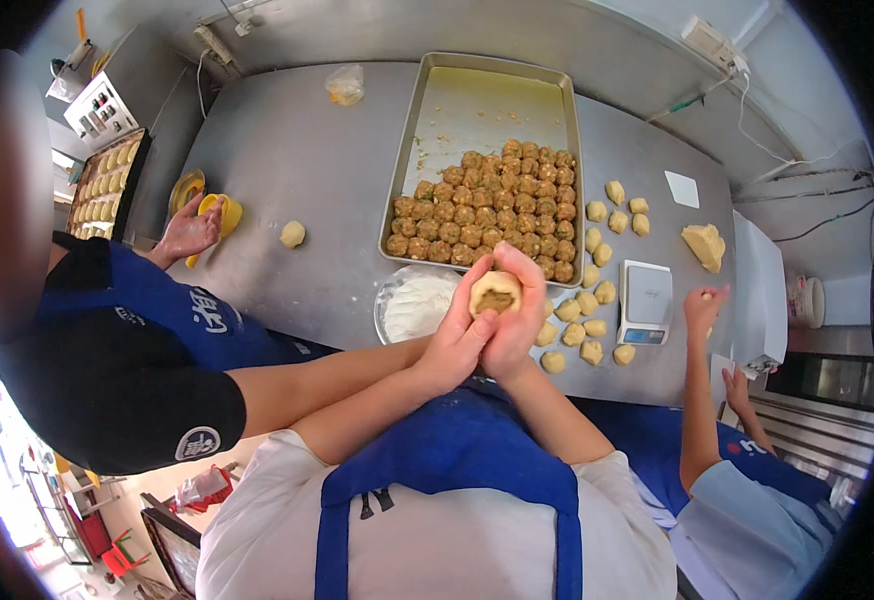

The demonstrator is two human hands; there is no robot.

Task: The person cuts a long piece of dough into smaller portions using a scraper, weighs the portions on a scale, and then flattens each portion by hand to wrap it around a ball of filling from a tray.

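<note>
Racks of pale pastries point(105, 185) sit at far left, off the steel bench point(307, 160); a co-worker's hand point(189, 232) rests by a yellow scoop point(221, 213), with one lone dough ball point(293, 234) just to its right; a crumpled plastic bag point(345, 85) lies further back. Bowl of white flour point(415, 305) stands near the bench's front edge, touching the big metal tray point(487, 100), whose near half holds rows of brown filling balls point(487, 215). Left hand point(460, 340) and right hand point(519, 320) are pressed together, fingers curled, cupping a dough shell point(496, 293) with brown filling showing in its open top, held above the bowl and tray edge. Cut dough pieces point(587, 300) are scattered right of the tray; beside them a small white scale point(646, 302); a second co-worker's hand point(705, 308) hovers just past it; a larger dough lump point(704, 245) lies behind.
</note>
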